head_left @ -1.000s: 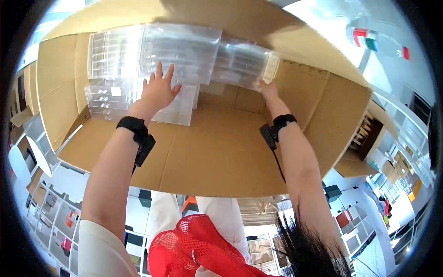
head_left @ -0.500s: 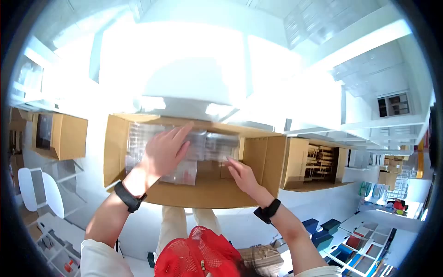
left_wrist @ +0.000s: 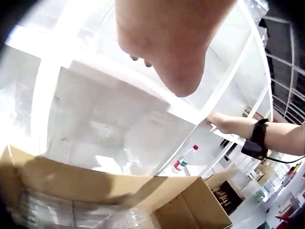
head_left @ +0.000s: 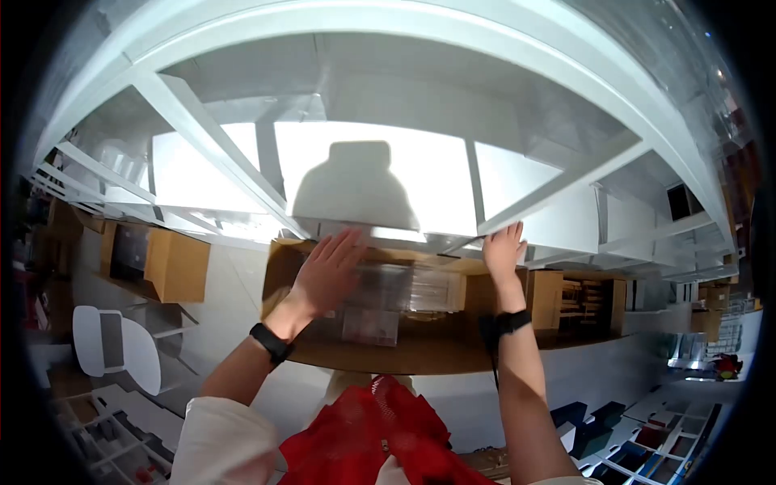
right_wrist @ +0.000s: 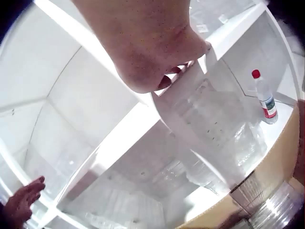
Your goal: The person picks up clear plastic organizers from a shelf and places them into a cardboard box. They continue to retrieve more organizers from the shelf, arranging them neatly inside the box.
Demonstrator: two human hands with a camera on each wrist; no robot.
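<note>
My left hand is over the left part of a long cardboard box, fingers extended and nothing held; it is blurred in the head view. Inside the box lie clear plastic cases, partly hidden by that hand. Past the box's far right rim, my right hand reaches up to a white shelf frame. Its fingers look extended and slightly spread in the head view, right at the frame's bar. The left wrist view also shows the right hand at a white post.
A clear bottle with a red cap stands on the shelf behind the box. Another cardboard box is at left, and one with stacked brown pieces is at right. A white chair stands at far left.
The view has tilted up and back, showing the shelf frame. My right hand left the case at the box's right end and moved up to the frame. My left hand lifted over the cases.
</note>
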